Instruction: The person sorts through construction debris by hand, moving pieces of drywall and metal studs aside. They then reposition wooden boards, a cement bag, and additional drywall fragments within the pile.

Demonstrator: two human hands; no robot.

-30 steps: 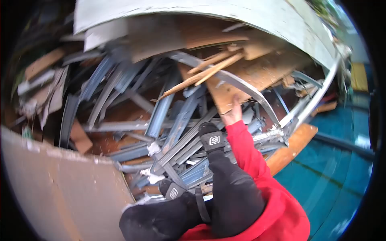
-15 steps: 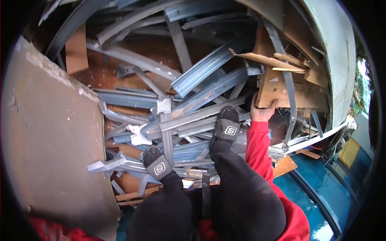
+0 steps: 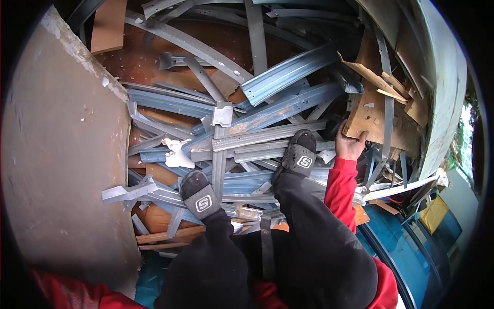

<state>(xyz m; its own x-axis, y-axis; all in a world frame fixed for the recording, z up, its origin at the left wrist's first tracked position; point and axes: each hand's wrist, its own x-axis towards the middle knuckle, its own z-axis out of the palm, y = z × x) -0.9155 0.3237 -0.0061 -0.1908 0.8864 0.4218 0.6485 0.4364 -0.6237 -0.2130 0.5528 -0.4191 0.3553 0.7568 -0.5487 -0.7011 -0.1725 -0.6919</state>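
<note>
My right hand (image 3: 351,147), in a red sleeve, is closed on the lower left corner of a broken wooden board (image 3: 368,125). A narrow bent metal strip (image 3: 388,116) hangs across the front of this board. Splintered pieces of wood (image 3: 373,74) jut out at its upper part. My left hand is out of sight; only its red sleeve (image 3: 85,294) shows at the lower left. Grey-blue metal channels (image 3: 296,72) lie crosswise to the left of my right hand.
My feet in black slides (image 3: 199,196) stand on the heap of metal profiles. A large brown panel (image 3: 72,154) leans at the left. Pale curved sheeting (image 3: 443,77) rises at the right. Teal sheeting (image 3: 396,244) lies below right, with a yellow piece (image 3: 433,213) nearby.
The view has shifted, so the board and my right hand appear further right. My right hand keeps its hold on the board, whose lower edge looks slightly more tilted.
</note>
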